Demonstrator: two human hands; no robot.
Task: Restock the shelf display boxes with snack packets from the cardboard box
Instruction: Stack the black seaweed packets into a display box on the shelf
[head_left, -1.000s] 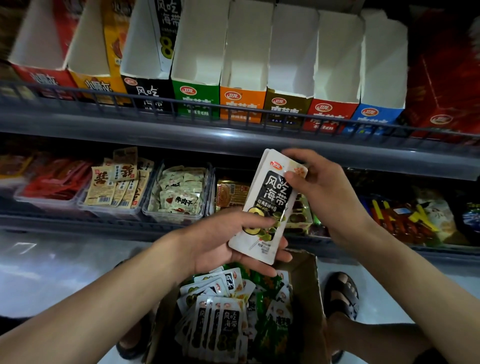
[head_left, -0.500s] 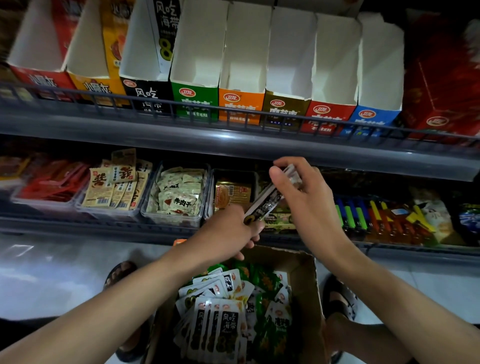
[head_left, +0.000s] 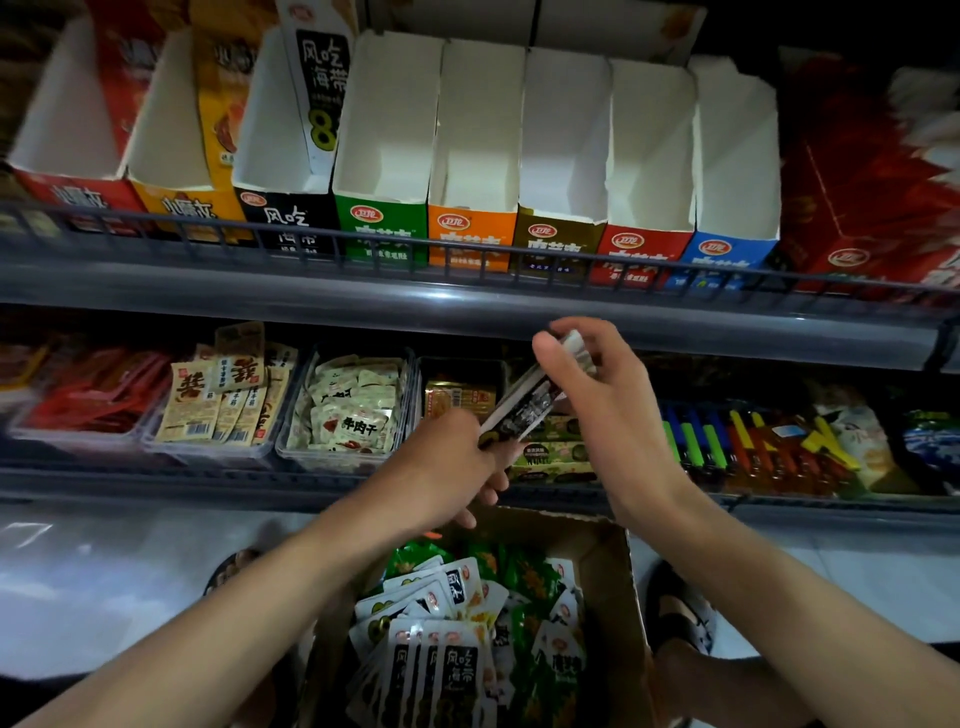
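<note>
A stack of white-and-black snack packets (head_left: 524, 408) is held edge-on in front of the lower shelf, gripped by both hands. My left hand (head_left: 452, 462) holds its lower end and my right hand (head_left: 608, 410) pinches its upper end. Below them the open cardboard box (head_left: 631, 587) holds several white-black and green packets. On the upper shelf stands a row of display boxes. The black display box (head_left: 285, 218) has one tall packet standing in it. The green display box (head_left: 382, 228) and orange display box (head_left: 470, 234) beside it look empty inside.
A wire rail (head_left: 467, 249) runs along the upper shelf's front. The lower shelf carries clear trays of snacks (head_left: 348, 410) and coloured items at the right. Sandalled feet (head_left: 680, 613) stand on the pale floor beside the cardboard box.
The packets, face-on a second ago, are now turned edge-on and squared between both hands. The view has tilted up a little.
</note>
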